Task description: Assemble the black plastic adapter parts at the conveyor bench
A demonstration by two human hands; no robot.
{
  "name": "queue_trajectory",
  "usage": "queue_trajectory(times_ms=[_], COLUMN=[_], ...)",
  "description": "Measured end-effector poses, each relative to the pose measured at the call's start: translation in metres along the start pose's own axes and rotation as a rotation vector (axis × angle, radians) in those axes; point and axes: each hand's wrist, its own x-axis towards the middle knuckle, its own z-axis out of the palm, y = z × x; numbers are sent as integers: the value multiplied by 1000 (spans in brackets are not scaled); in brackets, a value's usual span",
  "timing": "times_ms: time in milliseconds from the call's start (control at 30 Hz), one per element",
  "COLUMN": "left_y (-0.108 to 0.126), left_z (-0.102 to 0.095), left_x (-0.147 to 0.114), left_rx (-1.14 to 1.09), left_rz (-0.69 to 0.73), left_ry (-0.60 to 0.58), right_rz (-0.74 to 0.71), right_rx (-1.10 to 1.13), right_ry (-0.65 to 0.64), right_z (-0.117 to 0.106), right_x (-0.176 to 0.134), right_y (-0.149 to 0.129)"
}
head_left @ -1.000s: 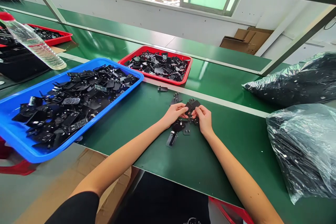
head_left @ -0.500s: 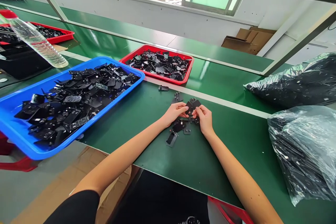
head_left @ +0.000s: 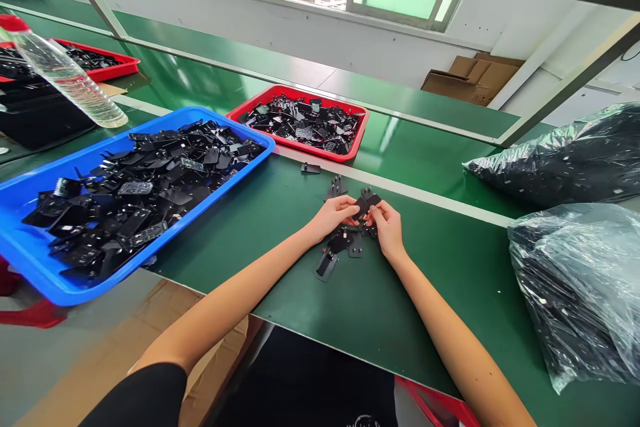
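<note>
My left hand (head_left: pixel 334 213) pinches a small flat black plate (head_left: pixel 361 207) between thumb and fingers. Close against it, my right hand (head_left: pixel 388 227) is closed on another black plate (head_left: pixel 372 199); the two plates touch or overlap. Beneath and around my hands lies a loose group of black plastic pieces (head_left: pixel 342 241), some with small pegs. One flat piece (head_left: pixel 327 265) rests nearest to me, and a lone piece (head_left: pixel 311 168) lies farther back. My fingers partly hide both held plates.
A blue tray (head_left: pixel 210 195) heaped with black pieces stands at left. Behind it are a red tray (head_left: pixel 364 130) of similar pieces and a leaning water bottle (head_left: pixel 75 77). Plastic bags (head_left: pixel 575 280) of black parts sit at right. A metal post (head_left: pixel 575 73) rises at back right.
The plates in my hands have shifted from side by side to overlapping, the left one tilting across the right. My right hand has moved slightly left.
</note>
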Motion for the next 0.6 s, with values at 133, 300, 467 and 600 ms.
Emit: queue_trajectory(times_ms=[133, 300, 467, 600], left_y=[-1, -2, 0, 0], left_z=[1, 1, 2, 2], left_x=[1, 0, -1, -2], left_rx=[39, 52, 54, 49], left_rz=[35, 41, 43, 45], left_ry=[-16, -21, -19, -22], right_rz=[10, 8, 1, -1], right_rx=[3, 8, 15, 22], right_ry=[-2, -6, -5, -4], right_z=[0, 1, 1, 2], right_x=[0, 0, 0, -1], right_y=[-1, -2, -3, -2])
